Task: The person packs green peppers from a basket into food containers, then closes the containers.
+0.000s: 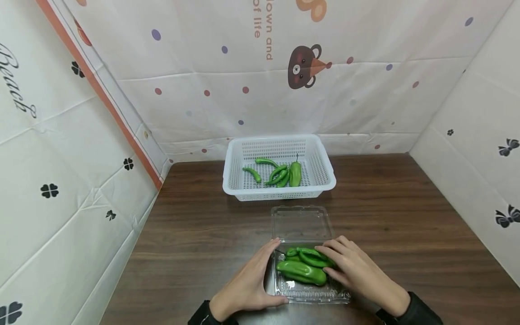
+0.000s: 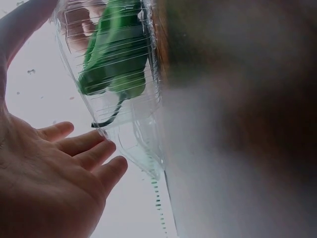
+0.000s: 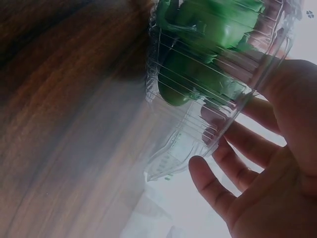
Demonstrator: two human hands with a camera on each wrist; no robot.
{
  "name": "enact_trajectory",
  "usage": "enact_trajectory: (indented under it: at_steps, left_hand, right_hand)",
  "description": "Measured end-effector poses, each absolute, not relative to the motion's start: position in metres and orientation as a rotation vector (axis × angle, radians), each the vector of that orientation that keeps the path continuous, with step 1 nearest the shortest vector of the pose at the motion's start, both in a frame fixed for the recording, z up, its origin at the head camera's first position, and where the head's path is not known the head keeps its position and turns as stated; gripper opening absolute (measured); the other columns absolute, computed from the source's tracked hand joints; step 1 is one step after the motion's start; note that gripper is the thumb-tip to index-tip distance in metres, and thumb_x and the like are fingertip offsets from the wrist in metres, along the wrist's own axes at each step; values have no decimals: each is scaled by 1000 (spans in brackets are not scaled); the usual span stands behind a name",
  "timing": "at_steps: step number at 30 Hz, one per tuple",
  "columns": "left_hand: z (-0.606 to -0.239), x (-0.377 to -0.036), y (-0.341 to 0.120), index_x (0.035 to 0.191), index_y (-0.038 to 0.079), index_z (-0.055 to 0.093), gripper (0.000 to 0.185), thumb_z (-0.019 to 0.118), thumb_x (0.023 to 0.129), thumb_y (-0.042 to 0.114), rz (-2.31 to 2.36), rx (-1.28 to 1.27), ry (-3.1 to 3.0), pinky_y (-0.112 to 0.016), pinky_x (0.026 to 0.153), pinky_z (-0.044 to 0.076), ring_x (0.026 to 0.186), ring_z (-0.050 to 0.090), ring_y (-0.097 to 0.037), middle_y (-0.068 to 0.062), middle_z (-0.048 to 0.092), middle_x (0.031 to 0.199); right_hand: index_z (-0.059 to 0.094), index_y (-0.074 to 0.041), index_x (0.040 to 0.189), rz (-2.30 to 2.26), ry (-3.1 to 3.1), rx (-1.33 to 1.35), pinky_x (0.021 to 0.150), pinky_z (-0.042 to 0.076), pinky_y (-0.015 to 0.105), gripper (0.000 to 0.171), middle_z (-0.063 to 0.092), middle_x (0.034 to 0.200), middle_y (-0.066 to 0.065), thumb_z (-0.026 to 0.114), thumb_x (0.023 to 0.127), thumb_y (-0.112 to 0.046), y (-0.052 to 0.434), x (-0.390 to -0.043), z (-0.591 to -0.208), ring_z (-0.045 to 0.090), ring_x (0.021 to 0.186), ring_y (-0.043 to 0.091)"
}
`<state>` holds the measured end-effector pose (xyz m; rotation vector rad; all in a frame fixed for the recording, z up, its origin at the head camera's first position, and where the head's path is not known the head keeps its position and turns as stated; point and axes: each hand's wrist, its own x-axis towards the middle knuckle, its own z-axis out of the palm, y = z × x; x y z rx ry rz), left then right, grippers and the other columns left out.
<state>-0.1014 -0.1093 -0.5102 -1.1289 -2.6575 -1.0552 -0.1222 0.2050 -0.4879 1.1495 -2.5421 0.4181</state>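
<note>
Clear plastic clamshell box [image 1: 302, 271] sits low in the middle of the frame, its lid [image 1: 301, 223] folded back flat toward the top. Green peppers [image 1: 304, 266] are piled inside. The left hand [image 1: 249, 282] rests open-fingered against the box's left wall; the right hand [image 1: 357, 271] lies open over the peppers, fingers straight. Filling looks finished, so the lid probably needs swinging shut next. Farther up, a white basket [image 1: 325, 174] holds more peppers [image 1: 280, 174].

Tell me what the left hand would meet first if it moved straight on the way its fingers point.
Probably the lid of the clear box; beyond it, the white basket.
</note>
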Motion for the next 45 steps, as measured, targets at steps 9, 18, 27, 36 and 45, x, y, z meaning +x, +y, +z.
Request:
enact_trajectory:
  at_steps: [9,18,27,36,45]
  left_hand:
    - [-510,-101,-110,160,1,24,123,92,70,50,-1035,-1136,-2650,-48,119,34,152,31,-31,-17,31,165]
    - [-509,-101,-112,162,3,22,123,92,71,50,-1058,-1126,-2678,-49,119,33,152,30,-31,-16,28,166]
    - [-503,-101,-115,164,14,18,113,80,82,61,-1152,-1086,-2713,-52,118,33,154,25,-27,-9,22,169]
    - [-491,-117,-124,165,14,17,110,81,85,53,-1128,-981,-2642,-52,118,33,153,26,-26,-8,21,169]
    - [-483,-139,-130,163,10,23,102,81,87,47,-1047,-867,-2539,-48,118,35,150,34,-27,-11,31,165]
  right_hand:
    - [70,-8,128,422,-2554,1169,74,52,33,57,67,115,-3,90,76,-22,206,-123,-487,54,97,10]
    - [70,-8,128,415,-2546,1175,75,52,34,57,67,114,-3,90,76,-22,206,-124,-487,54,97,10]
    - [68,-8,131,417,-2551,1219,77,54,34,57,65,115,-3,88,81,-25,208,-125,-481,56,100,11]
    - [68,-10,131,413,-2486,1252,79,55,33,48,66,109,-5,79,90,-34,205,-134,-463,62,95,10]
    - [72,-12,124,404,-2366,1388,82,57,35,35,68,103,-2,76,93,-29,186,-168,-424,64,90,12]
